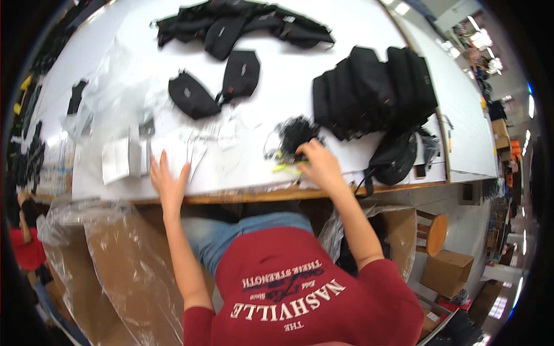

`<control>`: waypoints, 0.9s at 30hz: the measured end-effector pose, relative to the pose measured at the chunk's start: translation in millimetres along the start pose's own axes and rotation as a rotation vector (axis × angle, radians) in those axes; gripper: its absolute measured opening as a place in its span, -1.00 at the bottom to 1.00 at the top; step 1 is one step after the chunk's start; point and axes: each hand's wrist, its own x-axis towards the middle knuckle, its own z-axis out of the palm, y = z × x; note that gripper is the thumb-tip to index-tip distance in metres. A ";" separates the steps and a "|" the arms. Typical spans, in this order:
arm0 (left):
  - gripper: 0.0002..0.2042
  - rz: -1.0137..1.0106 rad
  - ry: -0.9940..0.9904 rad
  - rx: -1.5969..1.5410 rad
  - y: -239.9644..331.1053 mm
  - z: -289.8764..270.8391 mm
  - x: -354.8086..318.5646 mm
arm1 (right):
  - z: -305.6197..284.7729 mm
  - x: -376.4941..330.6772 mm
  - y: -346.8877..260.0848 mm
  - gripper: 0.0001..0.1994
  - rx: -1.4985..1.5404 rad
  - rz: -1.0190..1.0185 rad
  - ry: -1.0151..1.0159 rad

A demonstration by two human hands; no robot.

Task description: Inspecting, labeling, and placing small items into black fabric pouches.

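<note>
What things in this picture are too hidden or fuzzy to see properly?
Head view only:
- Right hand: its fingertips are buried in a black tangled bundle, so the grip is hidden.
- That bundle: too blurred to tell what it is made of.
- Left hand: lies on clear plastic sleeves; glare hides whether it pinches one.
- Stack of black bags: the count is unclear, they overlap.
- Cardboard box: plastic liner hides its inside.

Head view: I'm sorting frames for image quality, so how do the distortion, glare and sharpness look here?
Head view: strong fisheye bend, the table edge curving and black corners around the rim; the white top is bright and washed out near the clear plastic bags; the left hand and right hand look slightly soft, while the black pouches read clearly.
</note>
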 end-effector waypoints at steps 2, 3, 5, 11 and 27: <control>-0.22 -0.015 -0.008 0.029 3.5 -3.1 -3.8 | 3.8 -2.2 3.6 -0.74 0.033 -0.033 0.003; -0.22 -0.022 0.002 0.021 3.4 -5.2 -6.3 | 3.9 -4.7 3.6 -0.75 0.036 -0.053 0.028; -0.23 -0.014 0.015 0.007 1.8 -6.6 -8.4 | -1.6 -9.5 0.7 -0.77 0.033 -0.071 0.063; -0.26 -0.045 0.074 -0.088 6.4 -12.8 -7.9 | -30.6 -18.4 -4.9 -0.73 0.206 -0.013 0.140; -0.42 -0.078 0.352 -0.771 53.0 -48.2 -20.6 | -41.6 -51.2 80.9 -0.73 -0.230 0.525 0.311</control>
